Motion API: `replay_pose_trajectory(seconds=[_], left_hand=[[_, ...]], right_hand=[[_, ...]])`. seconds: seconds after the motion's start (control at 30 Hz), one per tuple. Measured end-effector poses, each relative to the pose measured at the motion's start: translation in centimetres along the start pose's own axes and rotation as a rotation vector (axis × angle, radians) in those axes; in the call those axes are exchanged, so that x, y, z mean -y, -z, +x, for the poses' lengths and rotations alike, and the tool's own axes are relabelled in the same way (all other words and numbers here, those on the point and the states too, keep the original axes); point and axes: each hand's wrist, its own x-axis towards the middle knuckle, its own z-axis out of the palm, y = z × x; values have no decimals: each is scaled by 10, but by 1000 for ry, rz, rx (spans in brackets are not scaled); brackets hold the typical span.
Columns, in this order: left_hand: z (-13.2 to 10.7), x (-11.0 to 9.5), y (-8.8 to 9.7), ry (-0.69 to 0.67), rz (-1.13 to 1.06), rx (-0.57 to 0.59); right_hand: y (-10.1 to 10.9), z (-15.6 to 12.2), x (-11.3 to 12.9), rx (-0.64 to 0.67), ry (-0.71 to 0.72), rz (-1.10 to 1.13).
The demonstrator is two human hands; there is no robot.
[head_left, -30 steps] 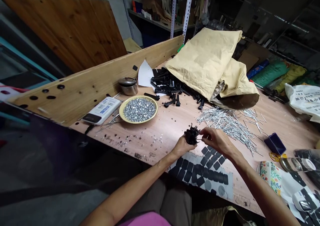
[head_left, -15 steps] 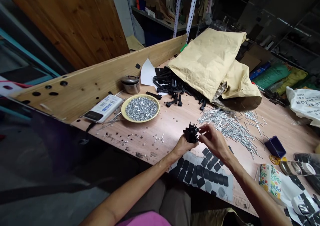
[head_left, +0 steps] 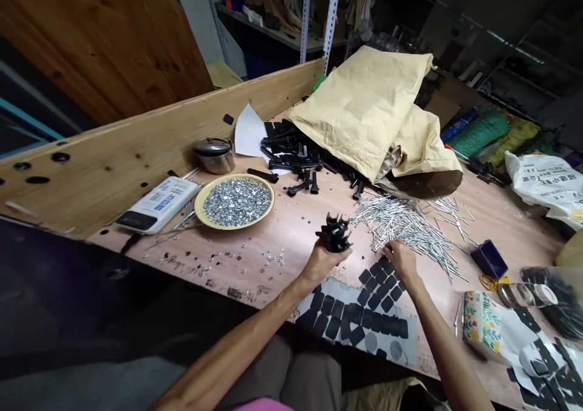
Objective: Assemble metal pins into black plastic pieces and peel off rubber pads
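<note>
My left hand [head_left: 324, 261] is wrapped around a bunch of black plastic parts [head_left: 335, 234], held upright above the table with their pronged ends pointing up. My right hand [head_left: 401, 259] is at the near edge of a heap of thin metal pins [head_left: 405, 226], fingers pinched together. What sits between those fingertips, if anything, is too small to tell. Just below the right hand, black rounded pads [head_left: 379, 285] lie in rows, some of them on a grey sheet [head_left: 410, 353] at the table's front edge.
To the left stand a yellow bowl [head_left: 200, 207] of small metal washers, a lidded metal pot [head_left: 214, 156] and a white scale [head_left: 157, 204]. Behind are more black plastic parts [head_left: 296, 150] and a large paper sack [head_left: 364, 107]. A dark blue box [head_left: 489, 259] and glass jar [head_left: 519, 294] stand right.
My right hand has left the black plastic parts and moved right and down to the pin heap. The left hand still holds the bunch, slightly tilted. The view has shifted a little.
</note>
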Motion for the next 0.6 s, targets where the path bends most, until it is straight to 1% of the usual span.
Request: replay_pose_trajectory(seconds=[0.07, 0.13, 0.2, 0.3, 0.37, 0.47, 0.53, 0.6], left_hand=[[0, 2, -3, -1, 17, 28], [0, 5, -3, -17, 47, 43], [3, 9, -1, -47, 98, 45], [10, 16, 6, -94, 225, 21], [13, 23, 9, -129, 297, 24], [11, 31, 9, -177, 379, 79], [7, 32, 7, -200, 441, 104], [3, 30, 7, -224, 502, 104]], right_hand=[[-9, 1, 7, 15, -9, -38], [-10, 0, 10, 17, -2, -77], [-6, -1, 7, 3, 20, -109], [9, -10, -2, -98, 84, -100], [24, -19, -4, -202, 203, 29], [53, -37, 3, -323, 470, 328], [70, -45, 13, -342, 603, 423], [82, -49, 24, -328, 671, 402]])
